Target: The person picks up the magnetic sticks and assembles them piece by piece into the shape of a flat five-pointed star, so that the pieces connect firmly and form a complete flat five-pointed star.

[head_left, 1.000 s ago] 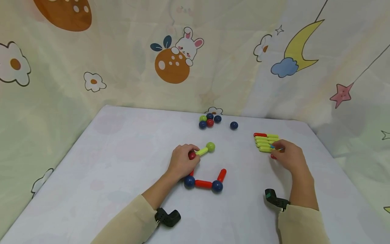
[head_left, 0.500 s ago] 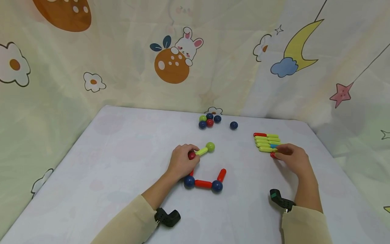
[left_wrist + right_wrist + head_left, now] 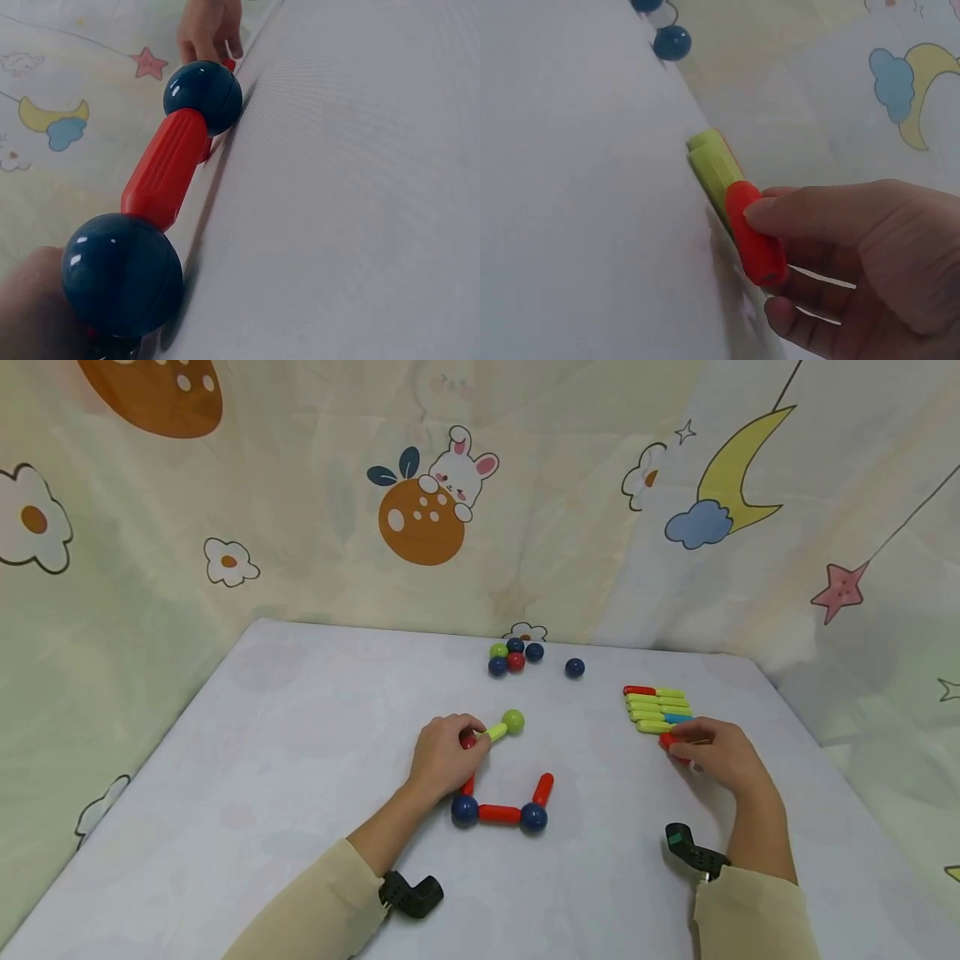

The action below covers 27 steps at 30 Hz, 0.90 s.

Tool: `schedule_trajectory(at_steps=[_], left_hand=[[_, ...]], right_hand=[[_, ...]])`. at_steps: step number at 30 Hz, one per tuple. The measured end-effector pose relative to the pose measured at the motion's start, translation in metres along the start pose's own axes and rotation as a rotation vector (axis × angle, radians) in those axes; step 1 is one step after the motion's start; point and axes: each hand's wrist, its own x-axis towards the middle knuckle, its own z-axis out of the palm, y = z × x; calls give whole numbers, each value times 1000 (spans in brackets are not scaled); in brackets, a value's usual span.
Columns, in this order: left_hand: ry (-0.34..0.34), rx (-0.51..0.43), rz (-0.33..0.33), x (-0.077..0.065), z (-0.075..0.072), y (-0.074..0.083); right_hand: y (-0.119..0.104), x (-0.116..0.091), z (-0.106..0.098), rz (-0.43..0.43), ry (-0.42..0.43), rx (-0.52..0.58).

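My left hand (image 3: pixel 446 753) grips a red ball (image 3: pixel 468 741), part of a ball-and-stick build. From that ball a light-green stick (image 3: pixel 497 732) leads to a green ball (image 3: pixel 513 721). Below, a red stick (image 3: pixel 468 787) joins a dark blue ball (image 3: pixel 464 811); a red stick (image 3: pixel 498 814) links this to a second blue ball (image 3: pixel 533 817), from which another red stick (image 3: pixel 543 789) sticks out. On the right, my right hand (image 3: pixel 723 756) pinches a short red stick (image 3: pixel 755 234) between thumb and fingers, close beside a row of sticks (image 3: pixel 654 712).
Several loose balls (image 3: pixel 516 662) in blue, red and green cluster near the table's back edge. One blue ball (image 3: pixel 574 667) lies apart to their right. The stick row is mostly light green, with one red and one blue end. A patterned cloth (image 3: pixel 315 510) hangs behind the white table (image 3: pixel 300 735).
My right hand has shifted a little right and nearer from the row, and the red stick now shows in its fingers. My left hand keeps its grip, with the build barely moved.
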Motion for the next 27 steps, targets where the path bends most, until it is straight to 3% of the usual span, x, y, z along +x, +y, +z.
schedule_trajectory(at_steps=[6, 13, 27], left_hand=[[-8, 9, 2, 0, -1, 0], [-16, 5, 10, 0, 1, -2], [-8, -20, 24, 1, 0, -1]], right_hand=[[-18, 1, 5, -61, 32, 18], [-42, 5, 25, -108, 32, 78], [-94, 20, 77, -213, -91, 176]])
